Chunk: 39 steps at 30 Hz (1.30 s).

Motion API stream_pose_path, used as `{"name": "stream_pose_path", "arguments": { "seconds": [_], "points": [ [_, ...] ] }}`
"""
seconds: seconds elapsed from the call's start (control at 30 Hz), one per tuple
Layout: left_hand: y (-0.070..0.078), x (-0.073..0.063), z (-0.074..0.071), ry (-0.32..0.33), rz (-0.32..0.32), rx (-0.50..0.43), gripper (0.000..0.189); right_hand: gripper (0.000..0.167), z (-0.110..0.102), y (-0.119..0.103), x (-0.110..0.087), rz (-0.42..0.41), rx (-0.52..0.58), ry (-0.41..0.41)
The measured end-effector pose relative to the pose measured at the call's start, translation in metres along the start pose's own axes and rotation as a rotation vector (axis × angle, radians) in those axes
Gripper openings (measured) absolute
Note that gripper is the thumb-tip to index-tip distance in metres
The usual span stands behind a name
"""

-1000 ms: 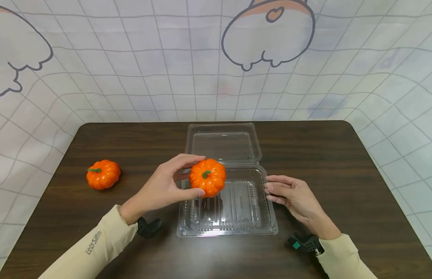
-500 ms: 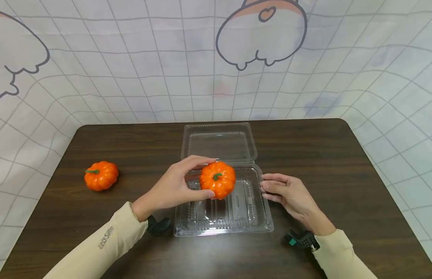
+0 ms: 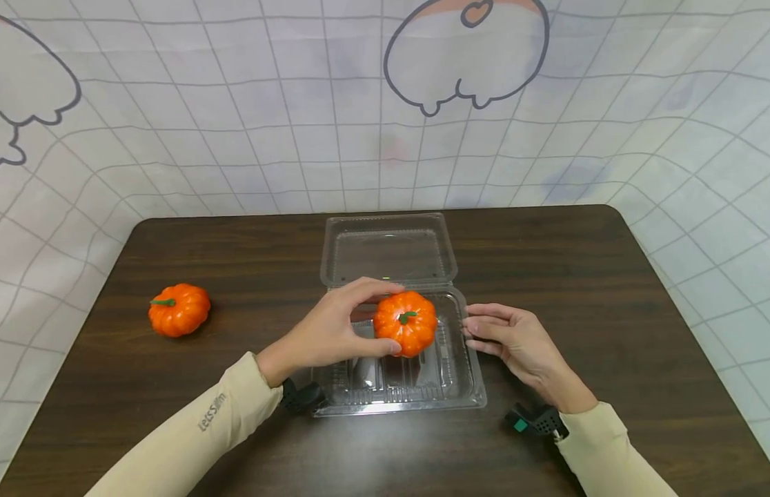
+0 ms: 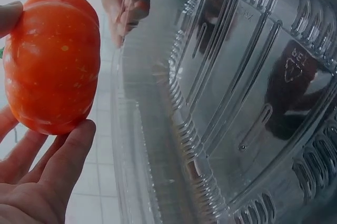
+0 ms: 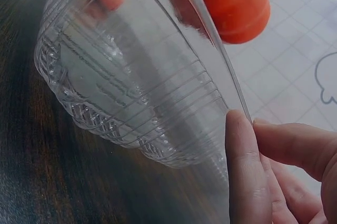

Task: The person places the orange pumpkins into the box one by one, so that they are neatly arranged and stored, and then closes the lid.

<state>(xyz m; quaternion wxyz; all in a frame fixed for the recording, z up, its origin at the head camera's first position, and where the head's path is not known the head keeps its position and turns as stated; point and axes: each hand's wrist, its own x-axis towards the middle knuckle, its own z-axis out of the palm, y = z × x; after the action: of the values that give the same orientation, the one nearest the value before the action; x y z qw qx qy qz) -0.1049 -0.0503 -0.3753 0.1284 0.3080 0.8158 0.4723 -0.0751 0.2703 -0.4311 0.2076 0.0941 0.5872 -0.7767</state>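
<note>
My left hand [image 3: 338,328] grips a small orange toy pumpkin [image 3: 410,330] by its sides, thumb at the front and fingers behind. Its green stem points up. The pumpkin hangs above the base of a clear plastic hinged container [image 3: 416,402]. In the left wrist view, a gap shows between the pumpkin [image 4: 55,60] and the ribbed container floor [image 4: 226,92]. At the container's right side, my right hand [image 3: 515,342] pinches the rim between thumb and fingertips, plain in the right wrist view. A second orange pumpkin [image 3: 179,310] lies tilted on the table at the left.
The container's lid [image 3: 388,248] lies folded back toward the far edge of the dark wooden table [image 3: 546,255]. A white gridded cloth [image 3: 298,138] with cartoon outlines rises behind the table and at both sides.
My left hand has carried the pumpkin to the right, from the container's left part to over its middle. The right hand has stayed at the rim. The head view has shifted slightly.
</note>
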Motion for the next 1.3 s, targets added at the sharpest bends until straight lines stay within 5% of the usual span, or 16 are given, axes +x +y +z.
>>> {"name": "stream_pose_path", "arguments": {
  "seconds": [0.37,0.67,1.03,1.3],
  "points": [
    [0.003,0.014,0.008,-0.065,0.005,-0.026,0.068,0.030,0.001,-0.002,0.003,0.023,0.006,0.010],
    [0.001,0.026,0.009,-0.153,-0.013,0.099,0.068,0.033,0.001,-0.002,0.003,0.031,0.001,0.014],
    [-0.009,0.040,0.013,-0.243,0.000,0.050,0.072,0.040,0.001,-0.003,0.004,0.034,-0.020,0.019],
    [-0.015,0.043,0.019,-0.299,-0.066,-0.013,0.069,0.039,0.001,-0.003,0.004,0.036,-0.015,0.021]
  ]
}}
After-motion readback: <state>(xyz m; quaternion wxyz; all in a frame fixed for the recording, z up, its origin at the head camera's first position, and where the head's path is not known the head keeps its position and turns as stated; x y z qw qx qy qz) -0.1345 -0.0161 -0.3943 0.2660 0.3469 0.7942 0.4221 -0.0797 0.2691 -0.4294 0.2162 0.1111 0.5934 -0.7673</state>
